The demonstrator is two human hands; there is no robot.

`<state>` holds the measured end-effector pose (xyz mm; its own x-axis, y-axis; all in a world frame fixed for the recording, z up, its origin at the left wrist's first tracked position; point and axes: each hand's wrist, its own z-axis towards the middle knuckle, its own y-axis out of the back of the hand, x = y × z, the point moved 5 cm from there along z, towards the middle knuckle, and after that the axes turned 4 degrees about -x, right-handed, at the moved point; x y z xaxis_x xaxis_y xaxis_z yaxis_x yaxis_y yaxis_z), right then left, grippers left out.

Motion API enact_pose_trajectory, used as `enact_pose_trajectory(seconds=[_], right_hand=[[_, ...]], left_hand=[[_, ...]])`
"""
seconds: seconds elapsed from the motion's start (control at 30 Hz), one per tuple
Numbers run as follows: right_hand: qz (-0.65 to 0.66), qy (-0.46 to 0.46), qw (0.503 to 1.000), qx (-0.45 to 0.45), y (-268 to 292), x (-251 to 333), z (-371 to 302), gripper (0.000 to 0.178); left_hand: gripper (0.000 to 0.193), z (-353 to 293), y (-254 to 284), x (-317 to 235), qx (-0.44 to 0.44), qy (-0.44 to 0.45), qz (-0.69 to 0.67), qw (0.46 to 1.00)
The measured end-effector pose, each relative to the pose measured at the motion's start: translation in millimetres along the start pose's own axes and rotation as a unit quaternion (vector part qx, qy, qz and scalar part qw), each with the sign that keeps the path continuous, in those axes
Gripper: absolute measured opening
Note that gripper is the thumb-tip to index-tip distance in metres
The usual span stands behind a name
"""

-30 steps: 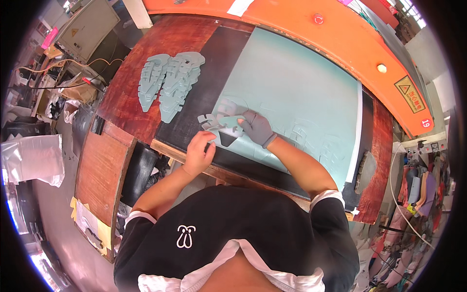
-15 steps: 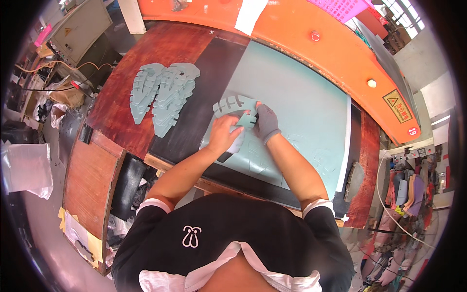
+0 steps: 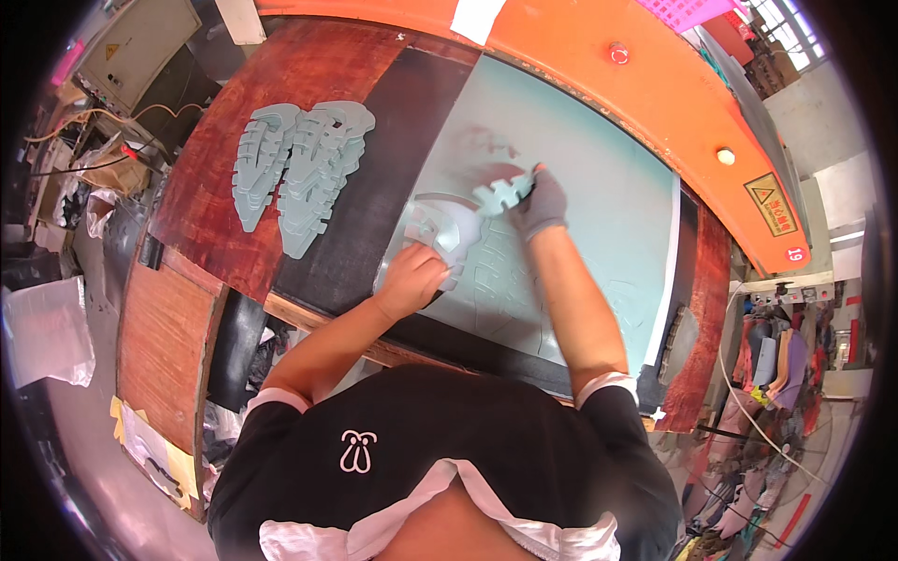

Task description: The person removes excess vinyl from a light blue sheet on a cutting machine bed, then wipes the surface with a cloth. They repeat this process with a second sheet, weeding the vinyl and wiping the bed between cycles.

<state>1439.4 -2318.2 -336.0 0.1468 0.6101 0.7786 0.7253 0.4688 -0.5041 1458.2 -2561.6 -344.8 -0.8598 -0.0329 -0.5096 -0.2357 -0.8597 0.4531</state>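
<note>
My right hand (image 3: 544,208), in a grey glove with bare fingertips, grips a thin grey-green piece with notched edges (image 3: 500,194) above the sheet. That piece is smeared by motion. My bare left hand (image 3: 413,280) is closed at the near edge of a pale, curved, notched piece (image 3: 447,227), with its fingers curled on it; whether that is a cut part or a die I cannot tell. Under both hands lies a large grey-green sheet (image 3: 599,206), marked with outlines near its front. Two stacks of similar notched pieces, a left stack (image 3: 265,159) and a right stack (image 3: 323,173), lie to the left.
The stacks rest on a red-brown board (image 3: 210,206) beside a black strip (image 3: 374,168). An orange machine beam (image 3: 561,47) with a red button (image 3: 618,52) spans the far side. A grey curved object (image 3: 680,346) lies at the right edge. A wooden panel (image 3: 168,346) stands at left.
My right hand has moved away from my left, up and to the right, carrying the notched piece. My left hand has dropped lower, uncovering the pale piece on the sheet.
</note>
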Motion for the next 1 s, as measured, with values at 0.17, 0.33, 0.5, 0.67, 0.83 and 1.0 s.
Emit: enact_pose_trajectory(seconds=[0.17,0.33,0.5,0.67,0.83,1.0], right_hand=[[-0.013,0.200,0.979,-0.030,-19.2,117.1,15.6,0.029],[-0.235,0.445,0.863,-0.037,-30.0,213.9,-44.8,0.030],[-0.517,0.603,0.607,0.019,19.4,128.9,-123.5,0.030],[-0.590,0.539,0.565,0.204,66.3,5.9,-164.3,0.018],[-0.584,0.483,0.626,0.186,77.1,-5.4,-166.4,0.018],[-0.559,0.465,0.645,0.235,79.2,-4.8,-175.8,0.020]], left_hand=[[0.009,-20.7,1.4,11.0,0.051,0.032,0.006,0.998],[0.015,-12.1,6.3,3.7,0.042,0.004,0.013,0.999],[0.033,-25.0,13.6,-42.1,-0.008,0.075,-0.008,0.997],[0.033,-112.6,-40.7,-68.4,0.120,0.723,-0.566,0.377],[0.031,-98.4,-71.9,-68.3,0.087,0.592,-0.721,0.348],[0.018,-88.3,-93.0,-69.0,0.058,0.613,-0.691,0.378]])
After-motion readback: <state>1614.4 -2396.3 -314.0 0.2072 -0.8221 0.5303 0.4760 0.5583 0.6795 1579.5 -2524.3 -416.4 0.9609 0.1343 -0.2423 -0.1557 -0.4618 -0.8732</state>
